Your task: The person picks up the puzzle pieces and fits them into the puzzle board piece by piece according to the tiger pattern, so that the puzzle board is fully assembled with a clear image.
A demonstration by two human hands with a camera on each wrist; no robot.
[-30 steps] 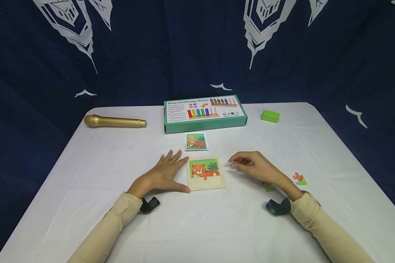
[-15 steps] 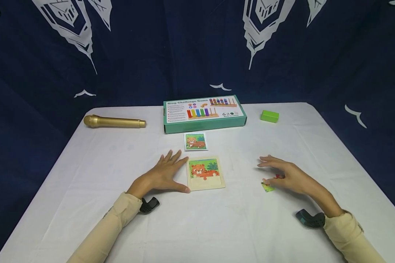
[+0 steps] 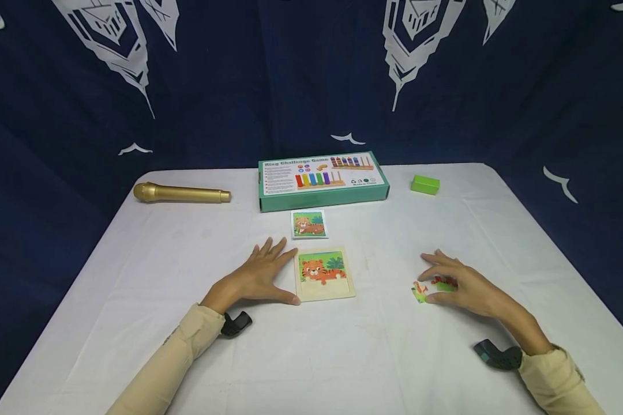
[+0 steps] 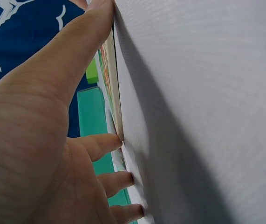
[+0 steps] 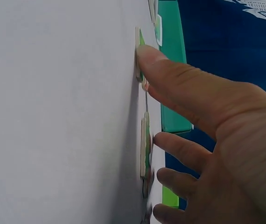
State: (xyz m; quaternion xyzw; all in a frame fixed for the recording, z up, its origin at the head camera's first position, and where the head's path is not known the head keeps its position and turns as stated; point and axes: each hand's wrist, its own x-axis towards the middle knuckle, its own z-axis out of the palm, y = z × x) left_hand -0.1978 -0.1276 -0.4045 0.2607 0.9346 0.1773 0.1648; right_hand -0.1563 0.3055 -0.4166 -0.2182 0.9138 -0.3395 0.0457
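Note:
My left hand [image 3: 259, 276] has its fingers spread along the left side of a square wooden puzzle board [image 3: 324, 293], thumb at the near corner and index finger at the far one. The board's upper half carries tiger pieces, its lower half is bare wood. My right hand [image 3: 472, 291] hovers low over loose puzzle pieces, fingers apart. Its thumb tip is right at the edge of the leftmost piece [image 3: 418, 292]. Another piece [image 3: 445, 283] shows between thumb and fingers. The right wrist view shows a middle piece [image 5: 145, 149] below the thumb, near the index fingertip.
A tiger picture card [image 3: 309, 225] lies beyond the board. Behind it is a green Ring Challenge Game box [image 3: 322, 199]. A gold microphone [image 3: 181, 193] lies at back left, a green block [image 3: 425, 184] at back right, all on a white-covered table [image 3: 311, 357].
My right hand has moved right, from beside the board to over the loose pieces, uncovering the leftmost piece and covering the far right one. The left hand has stayed still.

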